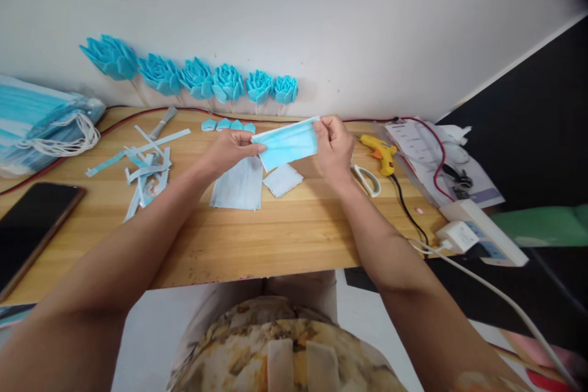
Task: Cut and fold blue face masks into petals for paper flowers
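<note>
A pale blue rectangle of face mask fabric (290, 143) is stretched between my hands above the table. My left hand (233, 150) pinches its left end, and my right hand (334, 146) grips the right end between thumb and fingers. Below it lies a flat stack of mask pieces (236, 187), with a smaller stack of cut squares (282, 180) beside that. Several small folded blue petals (223, 125) sit in a row behind my left hand. White-handled scissors (366, 180) rest by my right wrist, their blades mostly hidden.
Several blue fabric flowers (197, 78) on sticks lean along the wall. Cut strips (149, 168) lie left, near a phone (37, 226) and bagged masks (41, 122). To the right are a yellow glue gun (381, 152), papers (441, 159) and a power strip (487, 233) with cables.
</note>
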Available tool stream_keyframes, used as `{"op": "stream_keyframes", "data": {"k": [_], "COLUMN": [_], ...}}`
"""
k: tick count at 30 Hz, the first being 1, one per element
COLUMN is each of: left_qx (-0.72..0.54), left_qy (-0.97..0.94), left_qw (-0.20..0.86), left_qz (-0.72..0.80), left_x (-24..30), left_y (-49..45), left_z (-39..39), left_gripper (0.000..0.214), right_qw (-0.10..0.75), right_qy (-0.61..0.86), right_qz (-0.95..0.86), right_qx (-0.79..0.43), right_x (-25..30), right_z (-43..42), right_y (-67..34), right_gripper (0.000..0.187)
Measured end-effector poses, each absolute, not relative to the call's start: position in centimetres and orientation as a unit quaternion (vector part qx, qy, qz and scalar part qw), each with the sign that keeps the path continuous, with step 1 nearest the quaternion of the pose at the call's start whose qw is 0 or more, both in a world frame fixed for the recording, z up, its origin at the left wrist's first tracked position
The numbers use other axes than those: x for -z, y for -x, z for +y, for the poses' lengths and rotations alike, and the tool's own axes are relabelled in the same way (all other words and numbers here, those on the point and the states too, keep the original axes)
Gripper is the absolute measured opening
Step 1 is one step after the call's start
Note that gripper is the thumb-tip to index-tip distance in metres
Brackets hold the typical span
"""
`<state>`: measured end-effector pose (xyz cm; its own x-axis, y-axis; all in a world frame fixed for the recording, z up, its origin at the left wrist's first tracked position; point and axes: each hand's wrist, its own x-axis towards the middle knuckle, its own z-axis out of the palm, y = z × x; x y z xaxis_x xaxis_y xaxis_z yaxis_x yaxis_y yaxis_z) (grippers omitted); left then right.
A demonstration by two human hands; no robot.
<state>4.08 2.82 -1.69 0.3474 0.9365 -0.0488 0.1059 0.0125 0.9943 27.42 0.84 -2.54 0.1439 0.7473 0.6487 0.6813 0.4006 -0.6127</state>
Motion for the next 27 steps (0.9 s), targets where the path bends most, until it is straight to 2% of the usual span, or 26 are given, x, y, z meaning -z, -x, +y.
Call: {"op": "stream_keyframes", "data": {"k": [4,10,13,20,27], "left_qx": [-0.425,-0.471,-0.487,-0.486,-0.471], "left_qy": [-0.563,-0.421,-0.360,-0.371,-0.391], "left_qw": [0.552,0.685,0.723,0.739,0.728], "left_qz": [0.445,0.363,0.332,0.284,0.310], "left_x": [1.9,3.0,3.2,3.5,3.3], "left_y": [-4.6,-4.7,-4.9,-5.2,-5.2], "left_z": [2.7,3.0,3.0,2.9,2.7], "left_gripper": [0.026,0.014,0.017,0.018,0.019], "right_qw": [0.535,0.536,0.538,0.550,0.550], "right_qy": [0.551,0.546,0.541,0.540,0.549], "right_qz": [-0.638,-0.641,-0.642,-0.622,-0.613], "right_qx": [-0.045,-0.062,-0.080,-0.139,-0.145], "right_x": [2.9,3.1,3.1,3.7,3.8], "right_z": [1.0,0.9,0.9,1.3,1.4], "right_y": [-27.2,-26.9,-26.8,-26.7,-26.7], "right_gripper": [0.038,0.036,0.035,0.036,0.037]}}
